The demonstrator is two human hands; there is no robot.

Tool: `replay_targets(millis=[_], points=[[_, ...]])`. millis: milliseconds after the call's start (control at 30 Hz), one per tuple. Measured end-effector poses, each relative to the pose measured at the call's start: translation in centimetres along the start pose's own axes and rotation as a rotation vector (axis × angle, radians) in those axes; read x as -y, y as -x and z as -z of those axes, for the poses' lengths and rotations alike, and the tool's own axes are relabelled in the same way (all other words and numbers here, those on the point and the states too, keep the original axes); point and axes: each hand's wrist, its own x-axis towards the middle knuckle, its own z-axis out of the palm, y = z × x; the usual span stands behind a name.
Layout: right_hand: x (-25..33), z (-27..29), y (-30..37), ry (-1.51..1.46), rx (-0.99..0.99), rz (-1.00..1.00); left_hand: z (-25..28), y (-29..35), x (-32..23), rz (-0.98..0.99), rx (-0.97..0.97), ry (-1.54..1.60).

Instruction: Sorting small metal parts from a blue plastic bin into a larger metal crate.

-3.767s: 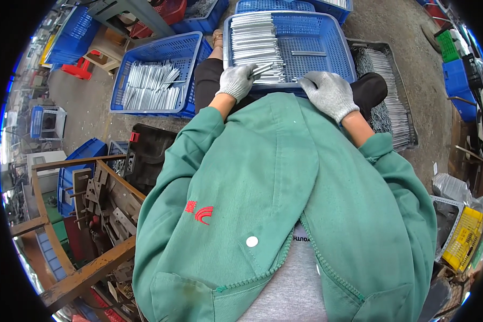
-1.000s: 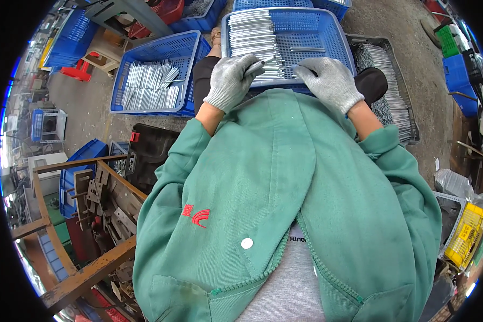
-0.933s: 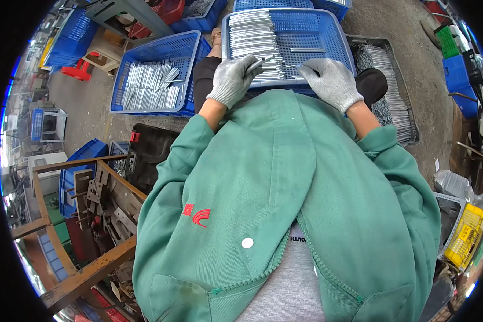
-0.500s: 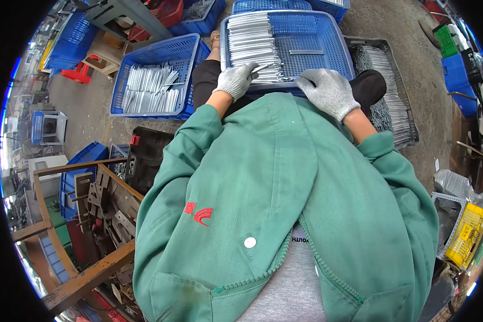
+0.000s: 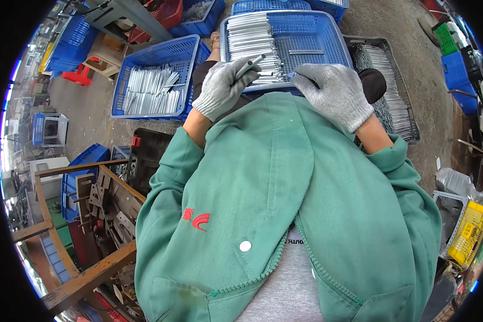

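My left hand, in a grey-white knit glove, is closed around silvery metal tubes; their ends stick out past the fingers, up and to the right. My right hand, gloved alike, is bent with thumb and fingertips close together; what they pinch, if anything, I cannot make out. Both hands are above the near rim of a blue perforated crate. A dense stack of metal tubes fills that crate's left side, and a couple of tubes lie apart on its right.
Left of it stands another blue crate holding loose metal tubes. A dark crate of thin metal rods stands to the right. A rusty metal frame is at lower left, a yellow basket at lower right.
My left hand has lifted back toward my body with the tubes, whose ends now point up more. My right hand has also risen slightly, fingertips closer together.
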Motion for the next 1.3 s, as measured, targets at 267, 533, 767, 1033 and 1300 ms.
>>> replay_targets(millis=[267,533,767,1033,1300], points=[[0.5,0.5,-0.2,0.048,-0.041,0.081,-0.4,-0.3,-0.9,-0.184,-0.085,-0.116],[0.2,0.2,0.2,0.082,-0.017,0.098,-0.5,-0.2,-2.1,-0.185,-0.163,-0.210],[1.1,1.6,-0.1,0.075,0.049,0.031,-0.4,-0.3,-3.2,-0.276,-0.269,-0.322],[1.0,1.5,-0.3,0.034,0.113,-0.032,-0.1,0.2,-3.4,-0.265,-0.251,-0.261],[1.6,2.1,-0.3,0.050,0.159,-0.010,-0.4,0.2,-3.0,-0.292,-0.294,-0.306]])
